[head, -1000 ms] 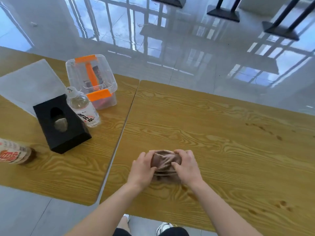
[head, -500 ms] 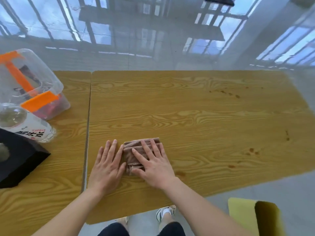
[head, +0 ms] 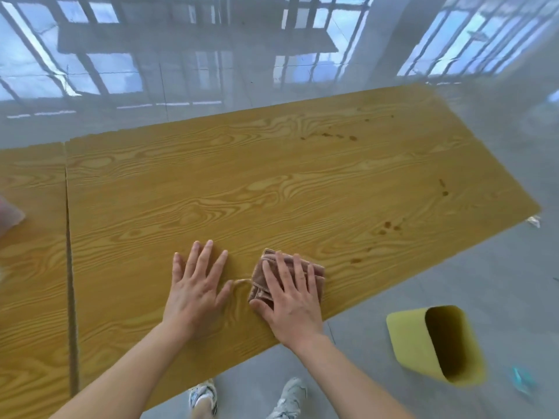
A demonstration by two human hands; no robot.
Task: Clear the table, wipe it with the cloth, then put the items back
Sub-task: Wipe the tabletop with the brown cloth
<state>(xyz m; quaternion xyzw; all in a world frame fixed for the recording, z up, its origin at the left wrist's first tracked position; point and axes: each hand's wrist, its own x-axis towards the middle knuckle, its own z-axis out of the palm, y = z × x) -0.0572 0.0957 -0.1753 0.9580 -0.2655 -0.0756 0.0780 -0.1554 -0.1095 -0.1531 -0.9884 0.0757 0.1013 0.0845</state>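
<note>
Folded brown cloth (head: 257, 278) is pinned flat on the table (head: 242, 192), near the front edge, under the right hand (head: 290, 294). The fingers are laid straight across it and pressed down, not curled round it. This palm-down press is judged to suit wiping, with the folds giving a thick pad. The left hand (head: 196, 282) is laid flat on bare wood just beside the cloth, with fingers spread and nothing held. It is judged to serve as a brace while weight is leaned forward. A thin loop of thread (head: 242, 281) is seen at the cloth's near corner, between the hands. Brown stains (head: 390, 226) are seen to the right of the cloth, with more toward the far edge, so clearing is judged done and wiping hardly begun. A second table (head: 30, 252) is butted against the left side. A blurred pinkish thing (head: 9, 213) at its frame edge cannot be identified. A yellow bin (head: 435, 343) is stood on the floor by the table's front right corner, probably for waste. Shoes (head: 202, 394) are seen below the table edge. No writing can be read, and no brand or label is made out on the cloth, bin or shoes.
</note>
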